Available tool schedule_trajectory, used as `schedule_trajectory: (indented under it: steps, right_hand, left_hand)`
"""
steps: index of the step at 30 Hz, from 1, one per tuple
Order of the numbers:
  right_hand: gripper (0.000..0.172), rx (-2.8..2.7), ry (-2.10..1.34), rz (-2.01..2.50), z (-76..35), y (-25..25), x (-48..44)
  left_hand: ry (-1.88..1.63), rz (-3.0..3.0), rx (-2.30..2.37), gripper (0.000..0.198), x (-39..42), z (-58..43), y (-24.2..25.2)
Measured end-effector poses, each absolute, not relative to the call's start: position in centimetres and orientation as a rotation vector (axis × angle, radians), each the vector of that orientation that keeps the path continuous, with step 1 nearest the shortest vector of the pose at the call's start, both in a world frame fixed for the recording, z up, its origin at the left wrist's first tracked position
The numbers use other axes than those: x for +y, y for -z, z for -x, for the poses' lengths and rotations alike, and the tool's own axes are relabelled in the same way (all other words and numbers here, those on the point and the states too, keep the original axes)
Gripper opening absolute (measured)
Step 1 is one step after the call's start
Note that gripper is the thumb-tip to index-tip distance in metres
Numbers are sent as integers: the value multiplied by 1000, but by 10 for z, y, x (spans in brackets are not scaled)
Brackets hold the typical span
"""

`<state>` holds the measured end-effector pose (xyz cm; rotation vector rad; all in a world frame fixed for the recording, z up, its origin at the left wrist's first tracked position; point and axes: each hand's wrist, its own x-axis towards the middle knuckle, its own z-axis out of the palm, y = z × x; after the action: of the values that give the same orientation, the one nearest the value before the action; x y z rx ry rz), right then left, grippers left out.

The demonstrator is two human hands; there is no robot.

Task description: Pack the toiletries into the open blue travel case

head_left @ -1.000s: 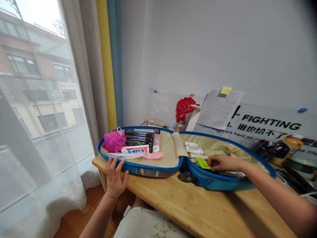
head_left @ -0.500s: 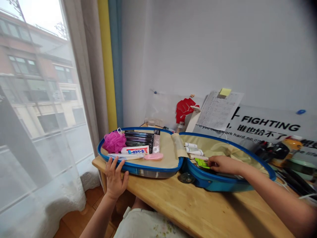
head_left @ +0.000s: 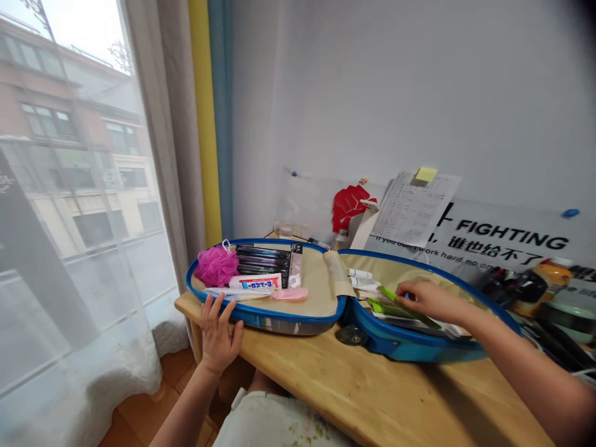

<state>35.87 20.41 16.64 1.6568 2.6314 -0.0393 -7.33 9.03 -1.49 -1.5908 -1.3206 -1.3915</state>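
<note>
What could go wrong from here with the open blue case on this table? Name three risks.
1. The blue case sits close to the table corner, with only the left hand on its rim; a nudge might push it off.
2. The toothpaste tube and pink puff lie loose in that half and could slide out.
3. The right hand pinches a thin green packet by one end; it may slip.

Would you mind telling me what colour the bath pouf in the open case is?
Bright magenta pink; the bath pouf shows best in the head view.
</note>
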Motion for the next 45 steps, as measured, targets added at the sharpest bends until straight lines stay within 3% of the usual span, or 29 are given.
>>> schedule_trajectory:
  steps: [2,7,14,28,39,45]
  right_hand:
    - [35,2778,221,-1853,-356,-180,208]
    - [50,3056,1056,-2237,-312,-203,227]
    - [30,2779,1411,-2097,-192,-183,263]
    - [34,2472,1043,-2030,-112,-124,294]
    - [32,2533,566,-1995,-111,-124,289]
    - [31,2581,487,-2030,-111,-124,287]
  left_hand:
    - [1392,1589,-1323,58,90,73,15]
    - [1391,1584,-1336,57,91,73,16]
    - [1379,1584,-1351,57,90,74,18]
    - [1369,1592,-1382,56,90,74,20]
    - [1373,1588,-1368,56,90,73,19]
    - [1365,1594,-1359,56,90,75,20]
